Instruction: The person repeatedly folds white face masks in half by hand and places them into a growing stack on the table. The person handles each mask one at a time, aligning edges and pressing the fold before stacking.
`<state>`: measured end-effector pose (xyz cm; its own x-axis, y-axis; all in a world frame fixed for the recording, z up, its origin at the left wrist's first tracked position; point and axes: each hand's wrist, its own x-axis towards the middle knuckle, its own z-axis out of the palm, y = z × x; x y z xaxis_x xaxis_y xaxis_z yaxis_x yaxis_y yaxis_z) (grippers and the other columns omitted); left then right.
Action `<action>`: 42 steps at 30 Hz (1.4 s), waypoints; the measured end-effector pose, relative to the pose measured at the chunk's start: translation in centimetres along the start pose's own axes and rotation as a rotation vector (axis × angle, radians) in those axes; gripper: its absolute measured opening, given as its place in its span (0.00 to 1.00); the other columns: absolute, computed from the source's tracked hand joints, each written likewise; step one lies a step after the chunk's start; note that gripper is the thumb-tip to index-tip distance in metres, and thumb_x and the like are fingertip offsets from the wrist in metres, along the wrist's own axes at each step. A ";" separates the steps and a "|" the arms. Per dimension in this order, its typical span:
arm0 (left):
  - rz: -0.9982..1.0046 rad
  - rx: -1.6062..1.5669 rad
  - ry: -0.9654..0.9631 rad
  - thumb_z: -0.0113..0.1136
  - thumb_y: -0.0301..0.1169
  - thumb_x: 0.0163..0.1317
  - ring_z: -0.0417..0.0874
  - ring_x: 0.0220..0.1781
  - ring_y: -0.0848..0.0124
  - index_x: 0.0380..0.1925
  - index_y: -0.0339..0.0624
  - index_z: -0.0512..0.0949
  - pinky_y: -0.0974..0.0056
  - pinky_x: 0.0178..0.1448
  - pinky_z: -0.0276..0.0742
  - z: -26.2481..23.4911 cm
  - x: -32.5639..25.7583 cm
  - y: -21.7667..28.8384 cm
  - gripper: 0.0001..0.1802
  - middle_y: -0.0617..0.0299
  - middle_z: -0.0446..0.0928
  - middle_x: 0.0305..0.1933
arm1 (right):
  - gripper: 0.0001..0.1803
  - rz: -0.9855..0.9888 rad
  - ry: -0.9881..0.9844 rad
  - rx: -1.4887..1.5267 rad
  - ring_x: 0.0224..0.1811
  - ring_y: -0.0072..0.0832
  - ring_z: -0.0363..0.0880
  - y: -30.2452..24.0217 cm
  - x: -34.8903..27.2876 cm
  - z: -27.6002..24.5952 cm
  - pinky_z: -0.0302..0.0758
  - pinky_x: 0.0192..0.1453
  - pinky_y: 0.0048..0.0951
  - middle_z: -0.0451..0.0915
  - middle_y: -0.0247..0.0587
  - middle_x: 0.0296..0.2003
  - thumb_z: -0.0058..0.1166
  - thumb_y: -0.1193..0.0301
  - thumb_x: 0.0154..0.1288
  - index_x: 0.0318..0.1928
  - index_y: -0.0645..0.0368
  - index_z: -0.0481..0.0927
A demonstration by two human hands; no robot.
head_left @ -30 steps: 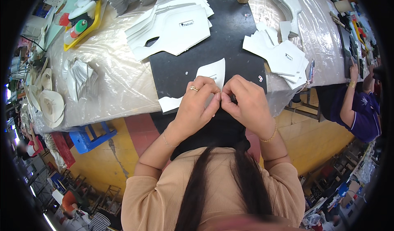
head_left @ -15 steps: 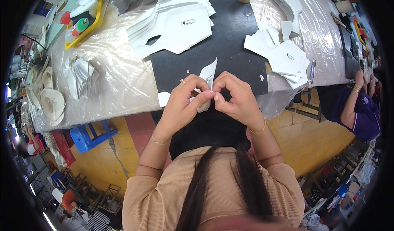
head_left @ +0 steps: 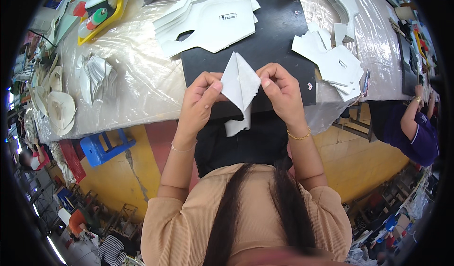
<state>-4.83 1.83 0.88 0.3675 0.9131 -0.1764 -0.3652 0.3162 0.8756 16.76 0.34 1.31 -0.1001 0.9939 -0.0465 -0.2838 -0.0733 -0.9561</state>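
Above the near edge of the black mat (head_left: 283,30), I hold a white cut shoe-upper piece (head_left: 238,82) up between both hands. It is creased down the middle into two halves, and a lower flap hangs down over my lap. My left hand (head_left: 202,100) pinches its left edge between thumb and fingers. At the opposite edge, my right hand (head_left: 283,91) has its fingers curled with the thumb against them, gripping the piece. A stack of white cut pieces (head_left: 217,25) with a small black print lies on the mat's far left. Another spread pile of white pieces (head_left: 331,70) overlaps the mat's right edge.
The table has a clear plastic cover (head_left: 137,91). At its left stand a yellow tray (head_left: 111,22) with a green-capped bottle (head_left: 94,20), folded white pieces (head_left: 94,77) and cream pieces (head_left: 61,112). A blue stool (head_left: 106,148) stands below. A person in purple (head_left: 411,131) works at right.
My hands have moved apart, and the white piece between them has turned from edge-on to show its two creased halves. The view has shifted slightly.
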 end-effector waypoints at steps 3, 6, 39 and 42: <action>0.019 -0.007 -0.020 0.53 0.30 0.77 0.81 0.50 0.73 0.40 0.35 0.74 0.64 0.56 0.79 0.0 0.0 -0.2 0.09 0.52 0.79 0.55 | 0.21 0.036 -0.018 -0.029 0.39 0.19 0.75 -0.2 -0.1 0.5 0.74 0.48 0.23 0.78 0.36 0.39 0.56 0.54 0.74 0.42 0.62 0.73; 0.047 0.135 0.005 0.54 0.30 0.76 0.79 0.52 0.72 0.39 0.36 0.73 0.65 0.57 0.77 0.5 -0.4 -0.1 0.08 0.51 0.79 0.56 | 0.33 -0.065 -0.020 -0.294 0.39 0.21 0.75 -1.1 0.0 1.3 0.74 0.47 0.26 0.76 0.37 0.41 0.66 0.43 0.61 0.45 0.61 0.72; -0.172 -1.050 0.265 0.50 0.62 0.69 0.70 0.69 0.60 0.62 0.39 0.69 0.53 0.75 0.63 -2.8 -2.8 -4.5 0.38 0.53 0.71 0.66 | 0.09 -0.527 -0.030 -1.130 0.47 0.37 0.76 3.0 0.8 10.4 0.74 0.56 0.37 0.76 0.42 0.39 0.60 0.72 0.50 0.33 0.58 0.77; -0.179 -1.025 0.278 0.49 0.62 0.69 0.70 0.69 0.60 0.62 0.38 0.69 0.53 0.75 0.63 -2.6 -2.7 -4.4 0.38 0.53 0.71 0.66 | 0.09 -0.522 -0.034 -1.108 0.47 0.38 0.76 3.0 0.8 10.2 0.74 0.56 0.37 0.76 0.42 0.39 0.60 0.72 0.50 0.34 0.59 0.77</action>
<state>-6.50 -1.35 -3.65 0.3269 0.8180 -0.4734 -0.9157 0.3979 0.0553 6.09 0.05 1.36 -0.2468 0.8792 0.4076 0.6656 0.4595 -0.5881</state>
